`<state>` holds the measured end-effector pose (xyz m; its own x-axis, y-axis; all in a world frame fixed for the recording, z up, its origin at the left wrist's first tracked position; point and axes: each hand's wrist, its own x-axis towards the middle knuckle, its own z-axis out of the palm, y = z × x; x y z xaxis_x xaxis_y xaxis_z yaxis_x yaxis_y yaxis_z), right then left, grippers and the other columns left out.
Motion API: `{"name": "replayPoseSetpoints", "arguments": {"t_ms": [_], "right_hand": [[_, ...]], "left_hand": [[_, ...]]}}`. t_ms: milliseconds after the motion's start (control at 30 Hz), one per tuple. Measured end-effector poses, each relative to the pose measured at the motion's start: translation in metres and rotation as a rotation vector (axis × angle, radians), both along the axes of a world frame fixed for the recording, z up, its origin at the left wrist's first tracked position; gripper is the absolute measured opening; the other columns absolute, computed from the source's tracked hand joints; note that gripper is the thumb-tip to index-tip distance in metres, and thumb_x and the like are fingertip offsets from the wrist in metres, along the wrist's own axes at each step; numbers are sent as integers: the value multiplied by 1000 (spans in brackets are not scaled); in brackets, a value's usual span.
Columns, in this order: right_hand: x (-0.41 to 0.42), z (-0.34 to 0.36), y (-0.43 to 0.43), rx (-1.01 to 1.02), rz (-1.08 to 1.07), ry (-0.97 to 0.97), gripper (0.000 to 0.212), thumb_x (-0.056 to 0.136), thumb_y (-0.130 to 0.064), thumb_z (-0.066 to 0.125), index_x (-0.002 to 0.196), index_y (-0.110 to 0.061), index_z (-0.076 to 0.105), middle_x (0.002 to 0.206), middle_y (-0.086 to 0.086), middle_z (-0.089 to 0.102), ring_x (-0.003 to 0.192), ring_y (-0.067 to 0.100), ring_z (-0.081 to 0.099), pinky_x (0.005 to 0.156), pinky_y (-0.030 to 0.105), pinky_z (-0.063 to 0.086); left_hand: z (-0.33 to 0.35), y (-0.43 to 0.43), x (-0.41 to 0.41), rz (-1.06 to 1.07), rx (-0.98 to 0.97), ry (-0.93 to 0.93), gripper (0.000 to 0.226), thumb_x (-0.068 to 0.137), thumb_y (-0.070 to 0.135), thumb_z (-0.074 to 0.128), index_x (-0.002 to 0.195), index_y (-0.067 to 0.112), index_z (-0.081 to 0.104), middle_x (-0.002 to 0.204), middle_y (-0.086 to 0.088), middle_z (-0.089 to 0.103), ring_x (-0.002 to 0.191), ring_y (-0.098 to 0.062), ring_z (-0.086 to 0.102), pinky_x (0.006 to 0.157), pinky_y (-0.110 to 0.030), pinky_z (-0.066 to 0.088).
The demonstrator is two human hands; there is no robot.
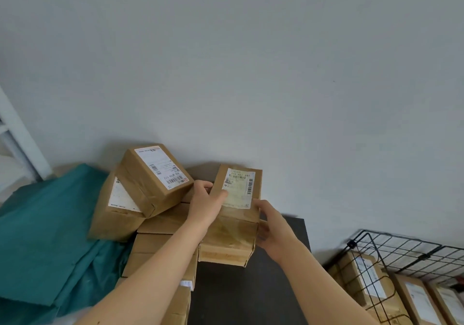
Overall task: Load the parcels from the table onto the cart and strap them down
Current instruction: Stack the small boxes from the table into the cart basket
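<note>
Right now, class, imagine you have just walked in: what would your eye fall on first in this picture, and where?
First, the labelled brown parcel at the centre, gripped by the left hand and the right hand over the dark table. Next, the tilted parcel atop a heap of parcels on the left, beside a teal cloth. At lower right, the black wire cart already holds loaded parcels.

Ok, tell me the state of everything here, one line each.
Held parcel: sealed, gripped by both hands.
Left hand: grips its left side.
Right hand: grips its right side.
Top parcel on pile: tilted, label up.
Cart: partly loaded, no strap visible.
Green cloth: rumpled.
</note>
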<state>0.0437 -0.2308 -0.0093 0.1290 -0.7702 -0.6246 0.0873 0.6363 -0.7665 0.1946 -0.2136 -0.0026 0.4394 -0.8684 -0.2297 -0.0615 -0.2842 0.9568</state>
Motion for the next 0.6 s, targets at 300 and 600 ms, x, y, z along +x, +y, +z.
{"name": "replayPoseSetpoints", "arguments": {"t_ms": [300,600], "right_hand": [[-48,9,29,-34,-118,-20,34,83,-29,66,113,-15,59,100,13,68,89,29,64,72,40,56],[-166,13,69,-84,-312,-66,41,80,-30,66,116,-14,55,106,15,66,102,34,61,81,41,52]], "left_hand": [[13,14,-39,-51,-6,103,21,90,19,58,106,13,46,89,5,50,77,-4,45,58,-19,33],[21,27,-148,-161,-82,69,22,88,27,61,104,12,54,96,-1,59,87,-13,58,64,-22,43]]}}
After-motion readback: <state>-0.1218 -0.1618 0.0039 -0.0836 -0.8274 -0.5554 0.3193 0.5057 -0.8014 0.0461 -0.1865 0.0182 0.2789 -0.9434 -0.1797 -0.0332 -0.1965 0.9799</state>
